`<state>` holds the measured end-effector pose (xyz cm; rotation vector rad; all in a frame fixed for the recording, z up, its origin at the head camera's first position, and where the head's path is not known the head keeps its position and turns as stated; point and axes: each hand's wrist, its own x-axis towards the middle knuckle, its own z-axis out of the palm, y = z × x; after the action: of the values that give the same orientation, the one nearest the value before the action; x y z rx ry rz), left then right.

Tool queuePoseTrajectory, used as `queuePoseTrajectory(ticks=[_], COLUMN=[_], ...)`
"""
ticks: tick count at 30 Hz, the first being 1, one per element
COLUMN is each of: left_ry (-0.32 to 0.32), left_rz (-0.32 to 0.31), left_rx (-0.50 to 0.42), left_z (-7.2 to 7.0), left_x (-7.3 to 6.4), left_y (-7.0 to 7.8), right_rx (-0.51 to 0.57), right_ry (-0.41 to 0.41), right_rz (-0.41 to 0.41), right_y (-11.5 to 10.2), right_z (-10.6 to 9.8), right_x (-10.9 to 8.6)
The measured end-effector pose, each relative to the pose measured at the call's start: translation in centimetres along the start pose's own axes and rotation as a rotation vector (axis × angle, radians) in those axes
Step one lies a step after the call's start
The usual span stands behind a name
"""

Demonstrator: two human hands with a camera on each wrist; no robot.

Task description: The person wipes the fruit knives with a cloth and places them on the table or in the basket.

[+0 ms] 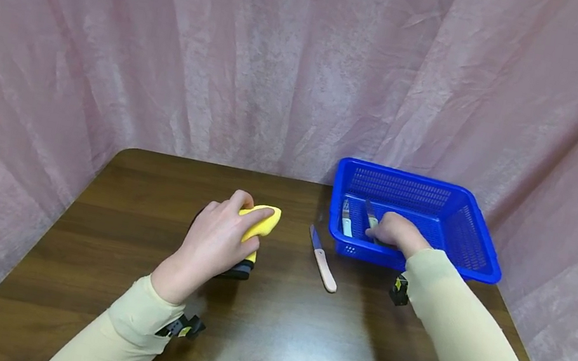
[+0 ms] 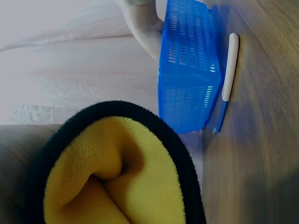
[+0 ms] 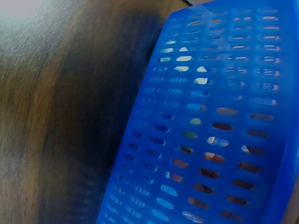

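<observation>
My left hand (image 1: pixel 220 232) grips a folded yellow cloth (image 1: pixel 265 223) with a black border, held over the table. In the left wrist view the yellow cloth (image 2: pixel 156 182) fills the lower part, bunched into folds. Down inside the blue basket (image 1: pixel 410 264), my right hand (image 1: pixel 399 231) has its fingers curled at the pale handle of a knife (image 1: pixel 370 210); part of that handle is hidden under the fingers. Beside it in the basket lies another pale-handled utensil (image 1: pixel 347 219). A knife with a whitish handle (image 1: pixel 324 269) rests on the table between the hands.
The brown wooden table (image 1: pixel 132 211) runs back to a pink curtain (image 1: pixel 250 70). At the table's back right stands the basket, its slotted side wall (image 3: pixel 219 93) filling much of the right wrist view. A small black device (image 1: pixel 182 325) is strapped at the left wrist.
</observation>
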<state>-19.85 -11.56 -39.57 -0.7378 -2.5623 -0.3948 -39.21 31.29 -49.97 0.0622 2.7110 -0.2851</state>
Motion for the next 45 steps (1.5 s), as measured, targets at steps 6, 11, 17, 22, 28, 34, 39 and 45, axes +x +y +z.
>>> queuePoseTrajectory(ticks=[6,11,17,22,28,34,39,45], left_ry=[-0.008,-0.013,-0.027,-0.036,-0.038,-0.047,-0.049,-0.05], left_rz=[0.001,0.013,0.007,0.004,-0.001,0.004,-0.003,0.004], left_rx=[0.011,0.023,0.021,0.019,0.014,0.025,0.019,0.027], left_z=[-0.1,-0.2,-0.2,-0.1,0.1,0.1,0.1,0.1], left_x=[0.1,0.1,0.0,0.1,0.3,0.3,0.3,0.1], left_y=[-0.2,-0.3,-0.3,-0.4,-0.3,-0.2,-0.1,-0.1], right_rx=[0.018,0.015,0.019,0.024,0.013,0.016,0.046,0.068], right_ry=[-0.009,-0.045,-0.059,-0.057,-0.036,-0.053,-0.063,-0.087], right_rz=[-0.022,-0.033,-0.049,-0.061,-0.069,-0.065,-0.052,-0.023], right_y=[0.5,0.9,0.8,0.5,0.3,0.4,0.1,1.0], right_z=[0.7,1.2,1.4,1.6,1.6,1.7,1.4,1.6], right_x=[1.0,2.2,2.2,1.5,1.2,1.3,1.0,2.1])
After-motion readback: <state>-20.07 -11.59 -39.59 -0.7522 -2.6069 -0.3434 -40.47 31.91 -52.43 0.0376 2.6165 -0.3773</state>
